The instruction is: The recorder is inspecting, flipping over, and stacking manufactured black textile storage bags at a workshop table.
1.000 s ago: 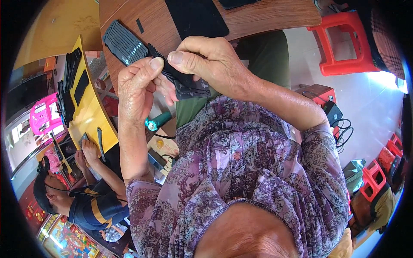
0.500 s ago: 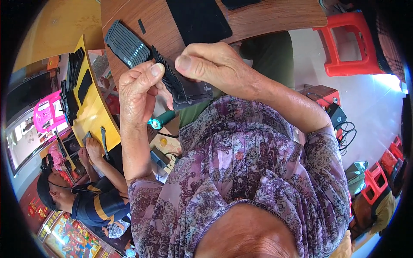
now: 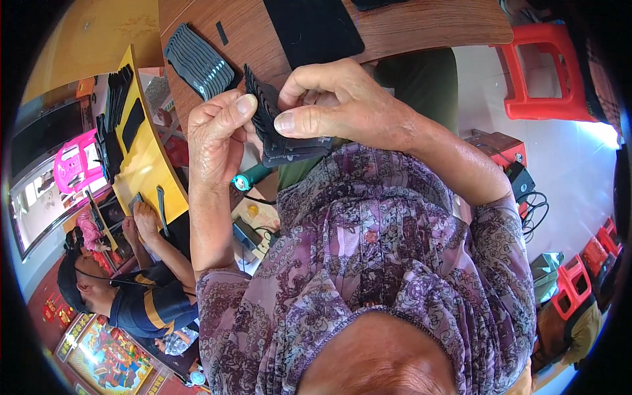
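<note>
Above my lap I hold a fanned bundle of thin black flat pieces [image 3: 291, 150]; their kind is hard to make out. My left hand [image 3: 220, 128] is closed on the bundle's left edge, its thumb pressed on the layered edges. My right hand [image 3: 352, 108] is closed at the right part of the bundle, the thumb lying on the upper piece and the fingers curled, partly hidden. Just beyond my left hand, a neat overlapping row of dark grey pieces [image 3: 201, 62] lies on the brown wooden table [image 3: 421, 29].
A black sheet [image 3: 316, 33] and a small black strip [image 3: 222, 33] lie on the table. At the left, a person [image 3: 141, 296] works at a yellow board [image 3: 148, 174] holding black pieces. A red stool [image 3: 546, 72] stands at the right. A teal cylinder [image 3: 253, 176] sits below my hands.
My right thumb has moved down onto the face of the bundle, and the right fingers have opened slightly from their tighter curl. The left hand keeps its hold. The whole view has shifted slightly.
</note>
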`<state>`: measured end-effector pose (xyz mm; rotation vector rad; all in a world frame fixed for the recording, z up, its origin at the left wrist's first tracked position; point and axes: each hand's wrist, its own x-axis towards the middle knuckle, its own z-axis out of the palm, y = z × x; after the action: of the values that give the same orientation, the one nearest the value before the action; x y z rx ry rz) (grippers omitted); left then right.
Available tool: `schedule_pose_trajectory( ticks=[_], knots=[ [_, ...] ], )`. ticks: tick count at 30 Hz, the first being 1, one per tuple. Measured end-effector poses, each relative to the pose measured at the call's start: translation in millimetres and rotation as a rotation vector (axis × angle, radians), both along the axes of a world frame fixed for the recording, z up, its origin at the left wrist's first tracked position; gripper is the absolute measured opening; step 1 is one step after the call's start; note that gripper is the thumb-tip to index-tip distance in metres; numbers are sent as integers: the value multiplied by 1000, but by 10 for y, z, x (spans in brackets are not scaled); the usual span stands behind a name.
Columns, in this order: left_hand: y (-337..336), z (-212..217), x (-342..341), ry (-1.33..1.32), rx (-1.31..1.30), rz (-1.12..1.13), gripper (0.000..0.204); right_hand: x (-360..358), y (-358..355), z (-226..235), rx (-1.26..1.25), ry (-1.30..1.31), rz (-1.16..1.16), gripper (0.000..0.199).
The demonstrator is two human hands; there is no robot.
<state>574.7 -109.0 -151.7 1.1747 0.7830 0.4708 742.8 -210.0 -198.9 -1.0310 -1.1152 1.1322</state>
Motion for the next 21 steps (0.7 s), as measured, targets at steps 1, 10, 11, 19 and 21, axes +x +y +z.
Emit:
schedule_pose_trajectory(
  ticks=[1,10,11,19,21],
  knots=[
    [0,-10,-5,-3,4,-5,20,-1,0,-3,15,-9,-8,39],
    [-13,-15,-1,-7,-9,7,21,71,-26,88,-97,-82,146,31],
    [-9,-20,3,-12,-15,10,21,68,-23,83,-93,-90,132,33],
    [23,-62,-25,8,25,51,21,5,-88,68,78,-317,19,46],
    [21,-67,-23,5,32,63,21,4,-84,50,89,-335,18,45]
  ],
)
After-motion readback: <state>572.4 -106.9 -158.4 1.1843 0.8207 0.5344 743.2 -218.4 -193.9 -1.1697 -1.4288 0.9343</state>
